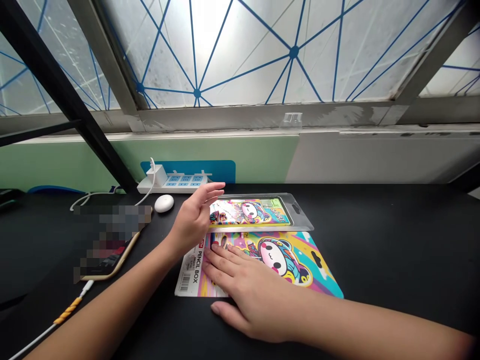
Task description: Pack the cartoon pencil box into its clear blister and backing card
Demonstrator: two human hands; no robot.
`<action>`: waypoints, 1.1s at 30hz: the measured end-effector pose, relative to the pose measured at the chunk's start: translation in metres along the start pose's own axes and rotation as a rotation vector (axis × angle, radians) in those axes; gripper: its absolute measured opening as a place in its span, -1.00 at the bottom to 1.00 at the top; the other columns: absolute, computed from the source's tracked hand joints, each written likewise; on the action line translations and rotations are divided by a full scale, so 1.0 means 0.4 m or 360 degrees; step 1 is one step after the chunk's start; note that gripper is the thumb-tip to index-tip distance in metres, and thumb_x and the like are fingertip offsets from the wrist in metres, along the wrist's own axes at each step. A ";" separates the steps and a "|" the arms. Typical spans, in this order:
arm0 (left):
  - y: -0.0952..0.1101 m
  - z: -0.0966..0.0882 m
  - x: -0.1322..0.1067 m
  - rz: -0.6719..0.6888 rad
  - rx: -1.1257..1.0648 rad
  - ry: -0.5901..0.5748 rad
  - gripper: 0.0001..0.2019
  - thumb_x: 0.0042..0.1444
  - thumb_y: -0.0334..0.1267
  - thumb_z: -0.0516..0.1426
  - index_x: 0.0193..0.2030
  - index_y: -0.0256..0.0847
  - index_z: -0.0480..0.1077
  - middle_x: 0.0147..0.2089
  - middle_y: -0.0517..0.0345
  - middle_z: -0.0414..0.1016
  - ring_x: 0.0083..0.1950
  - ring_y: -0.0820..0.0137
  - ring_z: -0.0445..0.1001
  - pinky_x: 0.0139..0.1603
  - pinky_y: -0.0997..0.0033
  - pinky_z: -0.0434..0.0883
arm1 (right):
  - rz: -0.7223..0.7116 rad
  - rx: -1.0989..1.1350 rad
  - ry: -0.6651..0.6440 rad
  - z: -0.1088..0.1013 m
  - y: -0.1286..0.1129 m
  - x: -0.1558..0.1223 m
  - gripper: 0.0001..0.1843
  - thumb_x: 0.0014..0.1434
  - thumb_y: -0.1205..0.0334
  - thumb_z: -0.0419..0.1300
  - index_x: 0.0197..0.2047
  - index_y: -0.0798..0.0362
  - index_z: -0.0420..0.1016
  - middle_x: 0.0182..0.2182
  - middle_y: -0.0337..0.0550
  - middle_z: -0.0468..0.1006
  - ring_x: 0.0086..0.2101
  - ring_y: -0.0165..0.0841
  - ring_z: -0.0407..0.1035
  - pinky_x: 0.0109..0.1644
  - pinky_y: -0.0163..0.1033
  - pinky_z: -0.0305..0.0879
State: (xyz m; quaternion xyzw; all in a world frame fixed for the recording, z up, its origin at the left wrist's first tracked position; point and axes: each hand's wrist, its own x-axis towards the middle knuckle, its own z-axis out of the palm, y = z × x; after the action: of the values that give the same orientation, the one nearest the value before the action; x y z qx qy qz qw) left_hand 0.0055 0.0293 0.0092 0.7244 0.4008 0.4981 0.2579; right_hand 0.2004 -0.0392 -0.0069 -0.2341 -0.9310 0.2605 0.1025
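Note:
A colourful backing card (322,270) printed "PENCIL BOX", with a cartoon figure in a hood, lies flat on the black table. My right hand (255,295) rests flat on its left half, fingers stretched out and thumb off the near edge. Just behind the card is a clear plastic blister pack (300,215), and inside it a pencil box (258,212) with the same cartoon style shows. At the pack's left end stands my left hand (193,215) on edge, fingers extended, covering that end. Whether it presses on the plastic I cannot tell.
On the left lies a phone (120,257), its screen blurred out, with a charging cable (67,310) plugged in. Behind it are a white earbud case (164,203) and a power strip (180,183) with a charger. A black slanted post (71,100) rises at left, before a window.

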 end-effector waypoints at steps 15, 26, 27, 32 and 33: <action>0.016 0.030 -0.019 0.0299 0.1314 -0.0693 -0.59 0.46 -0.12 -0.01 0.35 -0.16 0.34 0.39 -0.08 0.39 0.40 0.04 0.31 0.38 -0.08 0.25 | -0.0144 -0.0093 0.0149 -0.011 -0.002 0.008 -0.52 0.38 0.05 0.15 0.24 0.15 0.46 0.28 0.11 0.46 0.31 -0.15 0.25 0.44 -0.05 0.08; 0.018 0.016 -0.012 0.0234 0.1246 -0.0735 -0.58 0.48 -0.10 -0.05 0.36 -0.11 0.36 0.42 -0.01 0.38 0.42 0.08 0.30 0.39 -0.06 0.23 | 0.0419 -0.0471 0.0653 -0.222 0.183 0.000 -0.73 0.35 0.10 0.11 -0.19 0.03 0.60 -0.28 -0.07 0.61 -0.29 -0.25 0.48 -0.25 -0.19 0.35; 0.019 0.015 -0.012 0.0224 0.1254 -0.0741 -0.58 0.48 -0.10 -0.04 0.36 -0.11 0.36 0.42 -0.01 0.37 0.42 0.07 0.29 0.39 -0.07 0.23 | 0.0474 -0.0490 0.0620 -0.249 0.213 -0.011 -0.73 0.31 0.05 0.16 -0.18 0.04 0.61 -0.26 -0.05 0.60 -0.30 -0.24 0.48 -0.26 -0.19 0.35; 0.017 0.013 -0.010 0.0251 0.1258 -0.0752 -0.57 0.48 -0.10 -0.04 0.36 -0.16 0.36 0.41 -0.03 0.38 0.41 0.07 0.30 0.39 -0.08 0.23 | 0.0587 -0.0469 0.0361 -0.313 0.297 -0.055 -0.40 0.13 -0.30 0.28 0.00 0.01 0.63 -0.13 0.01 0.56 -0.20 -0.14 0.51 -0.20 -0.14 0.46; 0.016 0.012 -0.009 0.0261 0.1252 -0.0754 -0.57 0.49 -0.09 -0.05 0.36 -0.15 0.37 0.41 -0.03 0.39 0.41 0.08 0.30 0.38 -0.07 0.23 | 0.0609 -0.0457 0.0300 -0.315 0.300 -0.058 -0.33 0.10 -0.35 0.28 0.05 0.00 0.61 -0.09 0.03 0.55 -0.14 -0.10 0.50 -0.15 -0.11 0.47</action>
State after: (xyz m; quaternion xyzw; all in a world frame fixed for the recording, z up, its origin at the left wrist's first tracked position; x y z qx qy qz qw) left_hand 0.0114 0.0229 0.0104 0.8903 0.4307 0.1479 0.0077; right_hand 0.3058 0.0950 0.0338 -0.4416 -0.8835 0.1173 0.1034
